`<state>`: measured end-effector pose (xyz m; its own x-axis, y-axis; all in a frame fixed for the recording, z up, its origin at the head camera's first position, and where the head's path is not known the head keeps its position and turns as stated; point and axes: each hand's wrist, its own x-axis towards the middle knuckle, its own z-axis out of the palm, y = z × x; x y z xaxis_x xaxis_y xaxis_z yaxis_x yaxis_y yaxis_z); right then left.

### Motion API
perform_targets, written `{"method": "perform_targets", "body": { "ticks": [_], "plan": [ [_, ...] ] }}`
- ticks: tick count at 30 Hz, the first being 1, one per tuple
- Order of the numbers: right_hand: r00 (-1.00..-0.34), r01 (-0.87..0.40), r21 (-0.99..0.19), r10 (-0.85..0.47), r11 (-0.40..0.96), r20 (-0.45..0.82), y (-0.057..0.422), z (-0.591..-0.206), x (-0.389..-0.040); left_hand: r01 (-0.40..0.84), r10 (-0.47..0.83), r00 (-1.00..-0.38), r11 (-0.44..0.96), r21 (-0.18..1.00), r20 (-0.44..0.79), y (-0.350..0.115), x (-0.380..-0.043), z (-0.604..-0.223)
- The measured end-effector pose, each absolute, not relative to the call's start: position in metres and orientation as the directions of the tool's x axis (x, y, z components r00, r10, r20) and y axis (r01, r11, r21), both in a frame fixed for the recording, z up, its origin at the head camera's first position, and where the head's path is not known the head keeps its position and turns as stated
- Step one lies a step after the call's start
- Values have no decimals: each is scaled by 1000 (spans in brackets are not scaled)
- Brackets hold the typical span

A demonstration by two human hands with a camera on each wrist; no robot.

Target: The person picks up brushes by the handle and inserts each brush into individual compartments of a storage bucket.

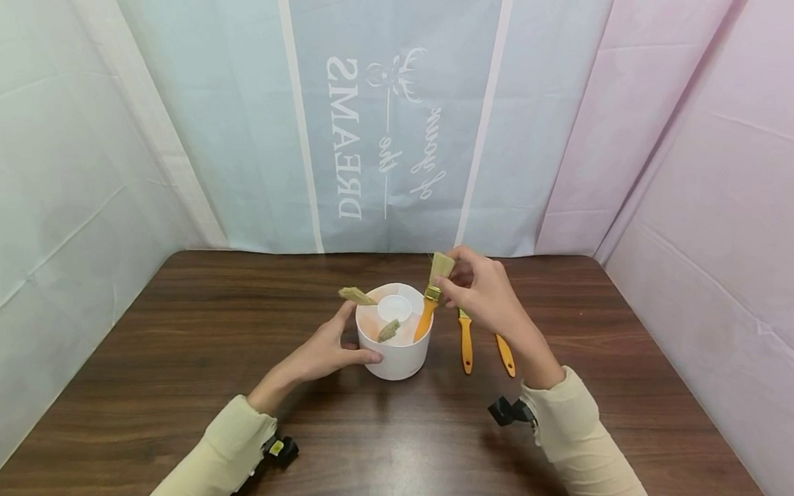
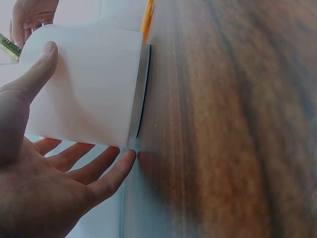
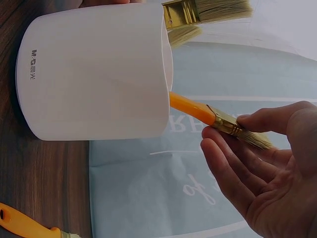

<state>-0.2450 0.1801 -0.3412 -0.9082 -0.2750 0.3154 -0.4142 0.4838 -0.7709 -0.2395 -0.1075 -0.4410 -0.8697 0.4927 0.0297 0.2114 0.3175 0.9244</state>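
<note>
A white round desk organizer with compartments stands on the table. My left hand grips its left side, thumb in front and fingers behind. Between thumb and fingers, my right hand pinches a paintbrush near its metal band, bristles up. The orange handle of that brush reaches into a compartment on the right. Two more brushes stand in the organizer, bristles up: one leans out to the left, the other is in the front compartment.
Right of the organizer, two orange-handled brushes lie on the dark wood table: one nearer, another farther right, partly hidden under the right hand. A printed cloth hangs along the table's back edge.
</note>
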Motion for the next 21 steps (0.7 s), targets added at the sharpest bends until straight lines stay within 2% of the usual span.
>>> {"method": "perform_targets", "body": {
  "ticks": [21],
  "plan": [
    [-911, -396, -781, -312, 483, 269, 179, -341, -245, 218, 500, -865, 315, 924, 33, -108, -240, -441]
  ]
}}
